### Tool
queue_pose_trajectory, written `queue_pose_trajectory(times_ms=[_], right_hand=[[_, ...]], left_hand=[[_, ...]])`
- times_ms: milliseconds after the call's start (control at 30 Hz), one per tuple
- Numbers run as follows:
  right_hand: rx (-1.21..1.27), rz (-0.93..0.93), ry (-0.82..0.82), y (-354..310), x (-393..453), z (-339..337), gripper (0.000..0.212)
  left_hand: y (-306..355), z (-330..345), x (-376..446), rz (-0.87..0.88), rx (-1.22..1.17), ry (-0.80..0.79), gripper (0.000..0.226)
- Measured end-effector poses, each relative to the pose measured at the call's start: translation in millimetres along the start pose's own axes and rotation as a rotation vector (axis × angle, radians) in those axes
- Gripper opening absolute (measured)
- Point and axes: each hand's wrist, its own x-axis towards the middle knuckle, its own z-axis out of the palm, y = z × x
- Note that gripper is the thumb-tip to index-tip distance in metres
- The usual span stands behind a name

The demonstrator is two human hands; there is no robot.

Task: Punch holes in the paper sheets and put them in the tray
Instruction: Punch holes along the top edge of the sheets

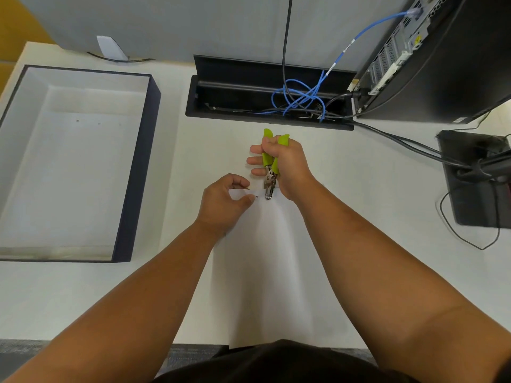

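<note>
Paper (265,258) lay flat on the white desk (193,150), directly in front of the person, its near edge reaching the desk's front edge between the two forearms. The left hand (224,205) rested on the sheet's far left corner, with thumb and forefinger pinching that corner, which was lifted slightly off the desk. The right hand (282,167) gripped a hole punch (269,172) by its lime-green handles, with the thumb and palm wrapped round them while three fingers (255,161) stuck out straighter to the left. The punch pointed toward the person, its metal head sitting on the far edge of the sheet, just beside the left thumb. A small dark mark showed on the paper between thumb and punch head; whether it was a hole could not be told.

The tray (135,167), a shallow box with dark outer walls and a pale inside, stood on the desk well to the left of the paper. A sheet seemed to lie inside it, with a couple of small dots near its far edge. Behind the hands, an open cable well (235,103) in the desk held tangled blue cables (301,95). A black computer tower (442,64) stood at the far right, and a black monitor base (475,183) sat near the right edge.
</note>
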Motion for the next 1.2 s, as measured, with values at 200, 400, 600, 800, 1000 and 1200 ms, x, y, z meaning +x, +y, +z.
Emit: queue_pose_trajectory(times_ms=[200,400,600,800,1000,1200], right_hand=[[-0.041,-0.023,0.043,-1,-5,-6,0.005],[-0.072,-0.061,0.105,0,-7,-11,0.004],[-0.053,-0.079,0.147,2,-7,-12,0.007],[-0.076,-0.128,0.186,5,-5,-8,0.009],[-0.102,-0.157,0.204,7,-3,-8,0.012],[-0.114,-0.168,0.203,8,-3,-7,0.013]], left_hand=[[0,-2,1,-0.001,-0.015,-0.01,0.02],[-3,-2,2,0.017,-0.033,-0.013,0.021],[-2,-2,2,-0.001,-0.048,-0.014,0.018],[0,-2,2,-0.015,-0.051,-0.01,0.017],[-1,-2,3,-0.016,-0.04,-0.01,0.017],[1,-2,2,-0.012,-0.033,-0.012,0.017]])
